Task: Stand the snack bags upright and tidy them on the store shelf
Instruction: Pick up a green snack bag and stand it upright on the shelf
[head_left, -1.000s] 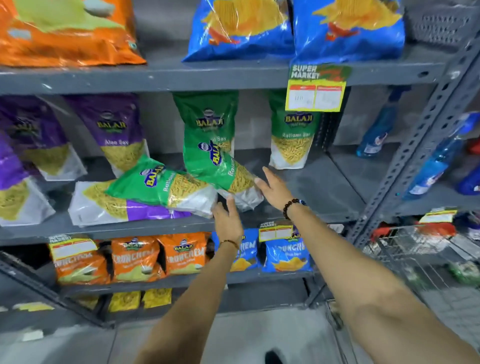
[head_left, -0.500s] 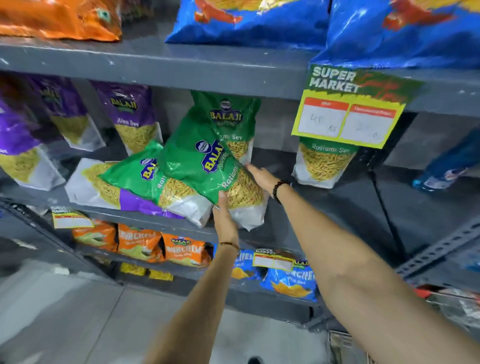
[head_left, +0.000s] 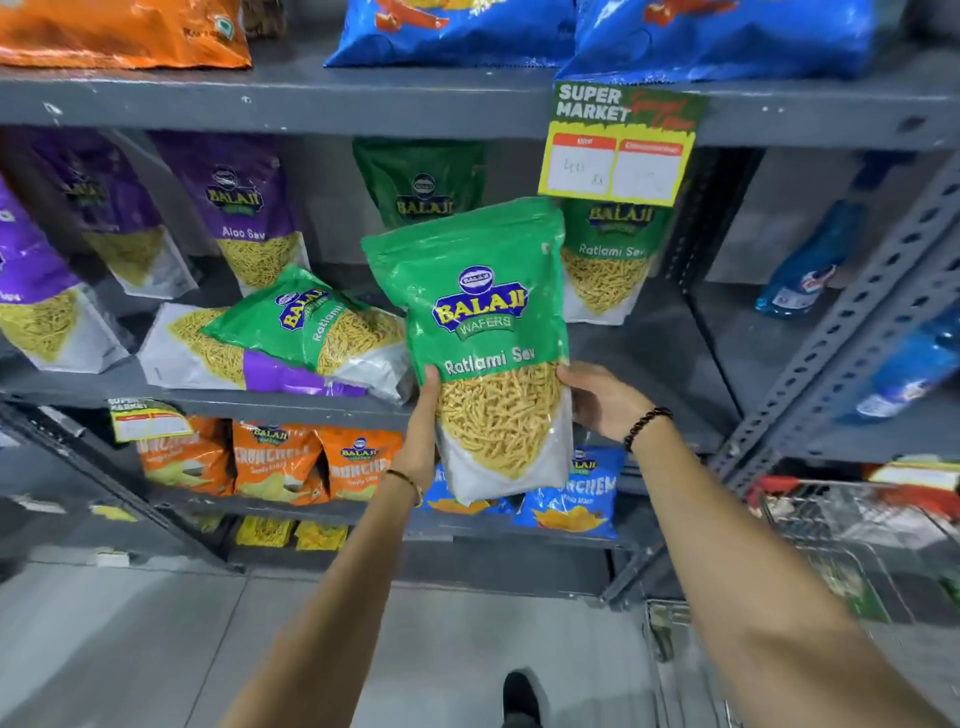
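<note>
At the left of the frame, purple Aloo Sev bags (head_left: 244, 218) stand on the grey middle shelf (head_left: 649, 338). Right of them, a green Ratlami Sev bag (head_left: 311, 325) lies tipped over on a fallen purple bag (head_left: 208, 353). At centre, the left hand (head_left: 423, 436) grasps the left edge of an upright green Ratlami Sev bag (head_left: 485, 332), held in the air in front of the shelf. The right hand (head_left: 602, 400) grips its right edge. Behind it, two more green bags (head_left: 605, 260) stand upright. A yellow price tag (head_left: 618, 150) hangs from the shelf above.
</note>
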